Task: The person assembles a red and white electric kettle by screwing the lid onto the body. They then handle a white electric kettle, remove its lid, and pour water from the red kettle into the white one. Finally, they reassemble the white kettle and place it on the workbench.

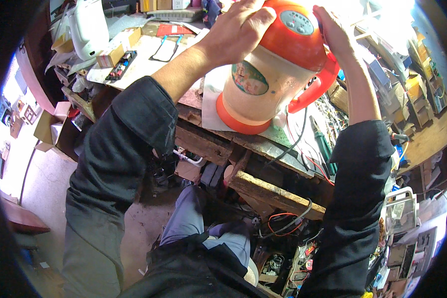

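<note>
An orange-and-cream soymilk maker (283,69) stands on the near edge of the workbench, a pale sheet (210,107) beneath it. Its orange top carries a grey oval control panel (297,23), and an orange handle (320,84) juts out on the right. My left hand (236,31) presses round the left side of the top, fingers partly cut off by the frame edge. On the opposite side, my right hand (335,35) wraps the top above the handle; its fingertips are hidden. A dark cable (299,136) and green-handled pliers (323,141) lie to the right of the base.
A tool with light blue handles (168,48), a small carton (118,48) and a white appliance (88,29) occupy the bench's left part. An open wooden drawer (278,194) sticks out below. Boxes and parts crowd the shelves (417,94) at right. A cardboard box (54,126) sits at left.
</note>
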### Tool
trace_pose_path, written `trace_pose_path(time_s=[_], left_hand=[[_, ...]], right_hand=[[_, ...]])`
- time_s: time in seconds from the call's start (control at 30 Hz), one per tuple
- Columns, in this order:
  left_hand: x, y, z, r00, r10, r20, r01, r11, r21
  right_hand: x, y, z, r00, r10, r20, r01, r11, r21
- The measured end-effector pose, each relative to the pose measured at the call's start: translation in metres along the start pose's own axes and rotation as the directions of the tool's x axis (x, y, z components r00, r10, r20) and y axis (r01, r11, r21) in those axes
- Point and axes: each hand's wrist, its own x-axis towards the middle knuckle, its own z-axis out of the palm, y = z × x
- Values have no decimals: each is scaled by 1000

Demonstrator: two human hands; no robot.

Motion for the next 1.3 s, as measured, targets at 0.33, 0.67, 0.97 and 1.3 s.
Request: trace_pose_path(time_s=[0.33, 0.67, 0.97, 1.3], left_hand=[[1, -10, -2, 999, 26, 20, -26, 1000, 12], [1, -12, 0, 1000, -9, -2, 9, 1000, -24], [-1, -15, 1, 1000, -6, -28, 6, 1000, 13], [-2, -15, -1, 1000, 7, -5, -7, 999, 35]], right_hand=[[-40, -38, 29, 995, -43, -90, 31, 991, -130], [-49, -46, 33, 989, -108, -101, 91, 982, -165], [-37, -34, 32, 993, -94, -76, 85, 990, -109], [-34, -31, 33, 993, -68, -98, 60, 995, -82]])
